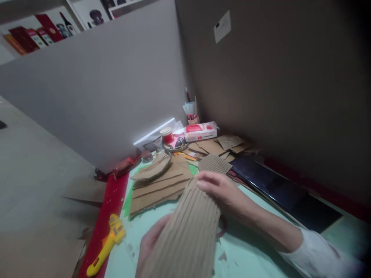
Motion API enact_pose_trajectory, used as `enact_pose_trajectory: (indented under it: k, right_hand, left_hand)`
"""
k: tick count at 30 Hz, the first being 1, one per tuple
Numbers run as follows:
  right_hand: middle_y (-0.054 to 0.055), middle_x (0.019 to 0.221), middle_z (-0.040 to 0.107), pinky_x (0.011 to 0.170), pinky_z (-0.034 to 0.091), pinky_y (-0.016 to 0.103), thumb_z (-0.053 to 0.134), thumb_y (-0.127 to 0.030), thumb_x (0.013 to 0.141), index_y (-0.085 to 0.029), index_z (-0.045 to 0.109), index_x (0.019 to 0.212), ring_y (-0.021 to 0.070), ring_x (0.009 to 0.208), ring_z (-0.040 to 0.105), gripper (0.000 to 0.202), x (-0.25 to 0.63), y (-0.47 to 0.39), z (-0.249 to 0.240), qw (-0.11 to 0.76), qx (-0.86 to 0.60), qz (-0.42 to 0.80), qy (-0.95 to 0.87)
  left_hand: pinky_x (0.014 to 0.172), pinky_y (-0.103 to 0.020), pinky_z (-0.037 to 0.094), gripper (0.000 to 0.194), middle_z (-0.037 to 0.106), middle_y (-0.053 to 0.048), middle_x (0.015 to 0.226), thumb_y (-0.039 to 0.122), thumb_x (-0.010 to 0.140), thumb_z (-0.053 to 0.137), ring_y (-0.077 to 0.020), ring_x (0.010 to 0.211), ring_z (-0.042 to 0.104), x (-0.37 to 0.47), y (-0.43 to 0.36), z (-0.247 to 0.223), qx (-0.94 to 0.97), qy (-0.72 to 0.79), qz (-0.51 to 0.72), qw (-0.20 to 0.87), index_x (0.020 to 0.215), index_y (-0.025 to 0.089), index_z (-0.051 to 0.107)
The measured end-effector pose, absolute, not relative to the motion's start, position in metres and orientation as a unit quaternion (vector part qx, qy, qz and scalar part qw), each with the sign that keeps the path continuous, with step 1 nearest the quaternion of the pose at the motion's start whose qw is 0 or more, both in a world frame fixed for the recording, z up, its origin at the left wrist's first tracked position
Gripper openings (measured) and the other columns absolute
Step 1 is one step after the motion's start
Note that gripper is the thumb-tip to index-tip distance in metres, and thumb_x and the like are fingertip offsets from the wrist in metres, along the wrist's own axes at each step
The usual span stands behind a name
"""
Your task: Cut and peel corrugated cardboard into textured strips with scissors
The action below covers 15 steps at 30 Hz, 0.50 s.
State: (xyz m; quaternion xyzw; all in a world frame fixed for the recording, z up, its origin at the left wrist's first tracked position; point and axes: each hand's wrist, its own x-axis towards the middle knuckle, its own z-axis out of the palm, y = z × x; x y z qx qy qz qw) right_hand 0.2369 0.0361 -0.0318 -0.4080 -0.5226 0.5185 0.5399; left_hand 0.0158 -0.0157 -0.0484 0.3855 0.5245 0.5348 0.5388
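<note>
A long piece of corrugated cardboard (188, 231), its ridges facing me, is held up in front of me over the pale green work surface. My right hand (216, 189) grips its far end, the thumb and fingers closed on the edge. My left hand (152, 241) holds its left side near the bottom; most of those fingers are hidden behind it. Just beyond my right hand is a smaller ridged cardboard piece (214, 164); whether the two touch cannot be told.
A yellow hot glue gun (108, 245) lies at the left on the red edge (120, 189). Torn cardboard sheets (159, 187) lie farther back, near an orange cutter (185, 156), a red cup (167, 136) and a tissue pack (201, 131). A dark glossy panel (269, 183) lies at the right.
</note>
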Motion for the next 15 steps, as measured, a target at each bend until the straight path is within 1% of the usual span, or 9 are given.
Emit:
enact_pose_trajectory:
  k: [2,3,4,5,6,9,11,13,15]
  right_hand:
    - [0.002,0.088,0.071,0.077,0.052,0.031,0.067,-0.037,0.092,-0.020,0.068,0.094,0.0193,0.084,0.066,0.018,0.234,0.034,-0.029,0.525,-0.410,0.497,-0.556]
    - [0.002,0.090,0.072,0.079,0.052,0.031,0.066,-0.035,0.092,-0.020,0.069,0.094,0.0195,0.086,0.066,0.016,0.231,0.032,-0.028,0.516,-0.410,0.487,-0.573]
    - [0.002,0.091,0.072,0.080,0.052,0.031,0.064,-0.034,0.093,-0.020,0.069,0.094,0.0194,0.087,0.066,0.015,0.228,0.030,-0.026,0.507,-0.409,0.476,-0.590]
    - [0.002,0.091,0.072,0.079,0.051,0.030,0.063,-0.034,0.094,-0.020,0.069,0.094,0.0189,0.086,0.066,0.015,0.225,0.028,-0.025,0.497,-0.408,0.467,-0.607]
    - [0.002,0.090,0.072,0.078,0.051,0.030,0.061,-0.034,0.095,-0.020,0.069,0.095,0.0185,0.085,0.066,0.016,0.223,0.026,-0.024,0.486,-0.407,0.457,-0.624]
    - [0.000,0.091,0.072,0.076,0.049,0.029,0.051,-0.036,0.103,-0.022,0.068,0.096,0.0181,0.085,0.066,0.023,0.225,0.024,-0.020,0.450,-0.414,0.414,-0.674]
    - [0.001,0.085,0.068,0.073,0.047,0.030,0.044,-0.035,0.107,-0.023,0.065,0.089,0.0187,0.080,0.062,0.031,0.233,0.027,-0.021,0.421,-0.431,0.367,-0.708]
    - [0.001,0.076,0.062,0.067,0.042,0.031,0.049,-0.031,0.104,-0.023,0.059,0.078,0.0195,0.071,0.057,0.029,0.243,0.030,-0.025,0.382,-0.447,0.316,-0.744]
    - [0.001,0.073,0.060,0.062,0.039,0.031,0.061,-0.023,0.094,-0.023,0.057,0.073,0.0200,0.066,0.056,0.022,0.250,0.030,-0.032,0.340,-0.448,0.277,-0.779]
  left_hand:
    - [0.087,-0.048,0.058,0.049,0.078,-0.013,0.110,0.063,0.090,0.068,-0.0335,0.103,0.072,0.019,-0.010,-0.039,0.403,0.503,0.509,0.571,0.107,0.019,0.078]
    - [0.087,-0.047,0.056,0.054,0.080,-0.014,0.104,0.068,0.082,0.072,-0.0368,0.103,0.072,0.021,-0.009,-0.035,0.417,0.492,0.495,0.583,0.100,0.018,0.081]
    - [0.085,-0.045,0.055,0.056,0.081,-0.014,0.099,0.069,0.075,0.077,-0.0395,0.104,0.072,0.022,-0.008,-0.031,0.432,0.483,0.479,0.591,0.096,0.018,0.083]
    - [0.083,-0.043,0.054,0.056,0.081,-0.014,0.096,0.066,0.069,0.082,-0.0412,0.104,0.072,0.023,-0.007,-0.028,0.448,0.476,0.460,0.601,0.095,0.017,0.085]
    - [0.080,-0.040,0.053,0.053,0.081,-0.013,0.095,0.062,0.067,0.085,-0.0405,0.104,0.072,0.024,-0.008,-0.025,0.459,0.470,0.440,0.612,0.096,0.018,0.085]
    - [0.074,-0.034,0.051,0.040,0.081,-0.009,0.089,0.047,0.071,0.086,-0.0339,0.097,0.075,0.024,-0.010,-0.022,0.443,0.471,0.417,0.639,0.100,0.020,0.086]
    - [0.073,-0.032,0.051,0.036,0.081,-0.008,0.085,0.042,0.071,0.088,-0.0313,0.092,0.076,0.023,-0.011,-0.021,0.409,0.479,0.442,0.639,0.100,0.021,0.086]
    - [0.071,-0.032,0.053,0.035,0.081,-0.008,0.083,0.039,0.069,0.089,-0.0303,0.088,0.077,0.021,-0.010,-0.019,0.387,0.485,0.469,0.629,0.099,0.021,0.086]
    - [0.070,-0.032,0.054,0.035,0.082,-0.008,0.082,0.037,0.067,0.090,-0.0303,0.087,0.078,0.018,-0.007,-0.017,0.377,0.488,0.491,0.615,0.097,0.021,0.086]
